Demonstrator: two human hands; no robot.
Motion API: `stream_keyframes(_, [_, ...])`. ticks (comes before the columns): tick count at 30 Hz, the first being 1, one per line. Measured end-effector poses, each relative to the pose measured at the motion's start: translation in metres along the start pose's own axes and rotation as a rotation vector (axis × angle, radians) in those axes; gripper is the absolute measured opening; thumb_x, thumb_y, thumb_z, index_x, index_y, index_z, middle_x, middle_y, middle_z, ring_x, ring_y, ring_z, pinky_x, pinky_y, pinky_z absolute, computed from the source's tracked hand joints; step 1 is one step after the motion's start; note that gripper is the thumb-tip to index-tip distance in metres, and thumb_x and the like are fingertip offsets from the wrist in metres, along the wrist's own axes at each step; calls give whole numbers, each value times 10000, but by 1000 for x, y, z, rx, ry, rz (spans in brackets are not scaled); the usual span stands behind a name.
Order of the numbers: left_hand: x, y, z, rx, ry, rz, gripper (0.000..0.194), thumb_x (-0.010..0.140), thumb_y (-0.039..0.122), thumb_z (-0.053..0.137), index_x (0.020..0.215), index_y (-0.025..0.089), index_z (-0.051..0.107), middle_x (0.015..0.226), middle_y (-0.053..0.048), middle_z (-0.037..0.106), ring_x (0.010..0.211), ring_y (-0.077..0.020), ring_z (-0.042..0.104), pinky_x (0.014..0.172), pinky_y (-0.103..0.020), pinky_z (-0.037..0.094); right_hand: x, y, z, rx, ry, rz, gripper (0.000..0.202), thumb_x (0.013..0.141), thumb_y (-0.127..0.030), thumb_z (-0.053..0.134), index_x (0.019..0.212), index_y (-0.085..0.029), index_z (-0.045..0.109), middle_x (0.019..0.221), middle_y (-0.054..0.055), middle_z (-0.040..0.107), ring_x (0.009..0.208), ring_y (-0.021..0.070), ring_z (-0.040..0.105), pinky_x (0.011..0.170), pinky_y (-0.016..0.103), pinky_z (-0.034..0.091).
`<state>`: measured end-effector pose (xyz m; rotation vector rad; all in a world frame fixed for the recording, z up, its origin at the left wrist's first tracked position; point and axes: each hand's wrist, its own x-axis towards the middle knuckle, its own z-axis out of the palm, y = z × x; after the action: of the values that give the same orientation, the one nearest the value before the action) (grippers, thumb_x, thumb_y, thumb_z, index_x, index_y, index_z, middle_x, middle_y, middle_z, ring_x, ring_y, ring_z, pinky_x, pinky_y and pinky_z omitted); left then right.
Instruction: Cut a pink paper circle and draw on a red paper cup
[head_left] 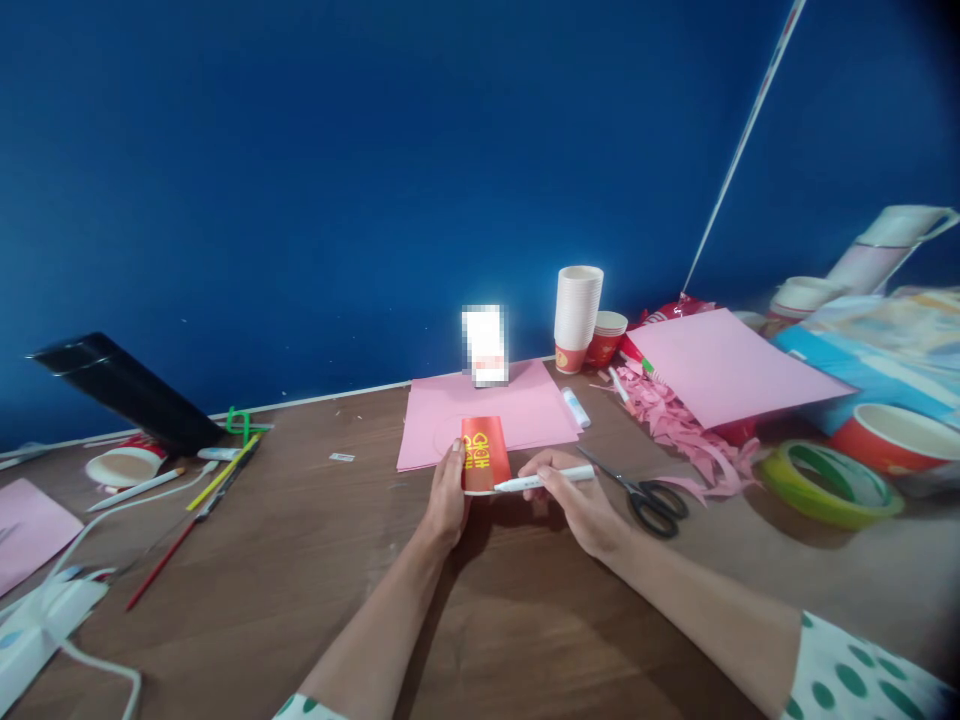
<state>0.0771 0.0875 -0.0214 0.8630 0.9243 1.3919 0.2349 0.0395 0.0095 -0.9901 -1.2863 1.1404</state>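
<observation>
A red paper cup [495, 450] with yellow characters and a pale rim is in my left hand [448, 498], whose fingers close round its left side. The rim faces me. My right hand [574, 505] grips a white marker pen [559, 478] whose tip points left and meets the cup's lower right edge; whether it touches I cannot tell. Behind the cup, pink paper sheets [427, 405] lie on the brown table [300, 580]. Black-handled scissors [645, 495] rest just right of my right hand.
A tall stack of paper cups [577, 310] stands by the blue wall, near a glue stick [575, 407]. To the right are pink paper strips [667, 420] and rolls of tape [832, 485]. On the left lie a black flask [127, 390], brushes [180, 535] and a white power strip [49, 625].
</observation>
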Motion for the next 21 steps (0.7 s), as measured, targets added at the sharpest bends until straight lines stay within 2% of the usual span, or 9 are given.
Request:
stream_keyframes(4, [0,-1,-1,-11,-76,3,356,749,499,570,813,151,604,763,-10,626,654,-134,552,662,-265,448,0,-2,0,-25,17,1,224,833,-328,491,745,-166,619,622,8,614,550,117,534,503,220,404])
stream_keyframes(10, [-1,1,1,10,-21,32,351,760,471,575,865,141,634,860,-35,645,770,-151,571,735,-266,454,-1,-3,-1,-73,-23,-11,219,838,-292,483,727,-162,621,613,4,607,552,112,530,519,217,401])
stream_keyframes(16, [-1,0,1,-5,-45,18,365,758,493,567,859,150,642,819,-25,657,721,-149,584,733,-282,454,0,0,-1,-75,-18,-12,227,850,-312,477,769,-164,629,642,10,620,546,112,527,510,219,401])
stream_keyframes(21, [2,-3,-2,74,12,35,382,755,496,568,919,160,649,916,-47,671,834,-174,595,801,-295,443,0,-1,-2,-118,-38,-42,219,846,-276,479,745,-166,639,622,5,615,589,120,549,557,221,417])
